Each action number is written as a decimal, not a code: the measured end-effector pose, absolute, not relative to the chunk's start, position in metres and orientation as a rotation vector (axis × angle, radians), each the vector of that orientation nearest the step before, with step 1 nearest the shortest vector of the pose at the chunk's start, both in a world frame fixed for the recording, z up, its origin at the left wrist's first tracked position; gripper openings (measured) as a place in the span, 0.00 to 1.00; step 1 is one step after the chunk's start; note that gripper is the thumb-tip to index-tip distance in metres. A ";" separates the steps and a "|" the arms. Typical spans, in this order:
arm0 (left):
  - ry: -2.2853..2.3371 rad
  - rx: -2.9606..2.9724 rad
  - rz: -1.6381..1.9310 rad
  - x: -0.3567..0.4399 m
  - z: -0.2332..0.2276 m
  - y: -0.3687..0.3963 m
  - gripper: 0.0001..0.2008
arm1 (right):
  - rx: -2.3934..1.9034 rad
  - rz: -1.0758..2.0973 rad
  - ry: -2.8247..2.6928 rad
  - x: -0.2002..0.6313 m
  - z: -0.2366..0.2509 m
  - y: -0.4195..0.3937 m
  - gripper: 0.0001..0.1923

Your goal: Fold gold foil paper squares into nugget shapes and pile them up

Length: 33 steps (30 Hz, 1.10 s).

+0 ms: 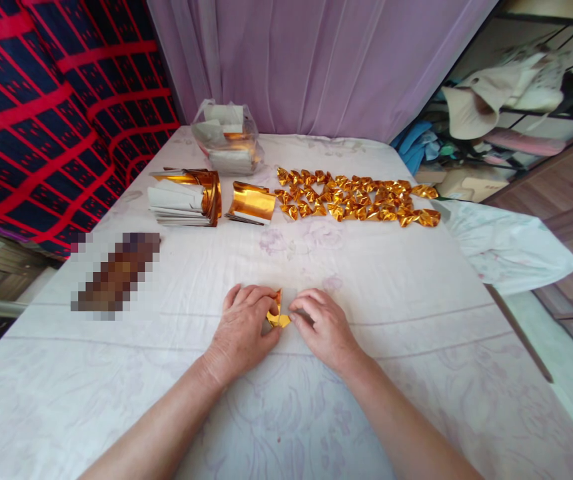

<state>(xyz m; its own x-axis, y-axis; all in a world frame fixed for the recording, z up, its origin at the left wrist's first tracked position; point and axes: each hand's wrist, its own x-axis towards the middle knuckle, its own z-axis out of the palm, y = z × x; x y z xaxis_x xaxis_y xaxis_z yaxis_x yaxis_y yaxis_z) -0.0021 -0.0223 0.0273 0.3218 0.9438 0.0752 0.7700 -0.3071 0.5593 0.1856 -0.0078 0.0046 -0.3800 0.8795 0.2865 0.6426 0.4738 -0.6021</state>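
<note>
Hands meet mid-table on white cloth point(366, 280). Left hand point(243, 325) and right hand point(323, 325) both pinch small gold foil piece point(277, 317) between fingertips, fingers curled. Folded gold pieces point(356, 197) lie in rows far side; foil sheet stack point(186, 197) far left.

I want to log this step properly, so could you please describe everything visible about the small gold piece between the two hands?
The gold foil piece is small, shiny, metallic-looking paper, creased into a compact folded shape with one flap standing up. It lies on the white cloth-covered table, near the front middle. The left hand presses against it from the left and the right hand pinches it from the right; the fingers hide much of it, so its full outline cannot be told.
</note>
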 end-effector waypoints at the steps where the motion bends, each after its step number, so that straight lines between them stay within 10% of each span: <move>1: 1.515 2.169 0.557 -0.002 0.027 -0.023 0.10 | -1.257 0.530 -2.144 0.185 0.005 -0.008 0.06; 33: 1.345 2.498 0.438 -0.018 0.019 -0.016 0.15 | -1.334 0.306 -2.158 0.197 0.002 -0.007 0.17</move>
<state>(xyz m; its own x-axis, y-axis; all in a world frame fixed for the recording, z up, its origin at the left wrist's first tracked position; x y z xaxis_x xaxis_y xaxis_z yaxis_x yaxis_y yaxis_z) -0.0181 -0.0162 0.0189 0.5229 0.8416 0.1355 0.7598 -0.5322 0.3734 0.1970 -0.0071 0.0018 -0.3339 0.8743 0.3523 0.7418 0.4743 -0.4741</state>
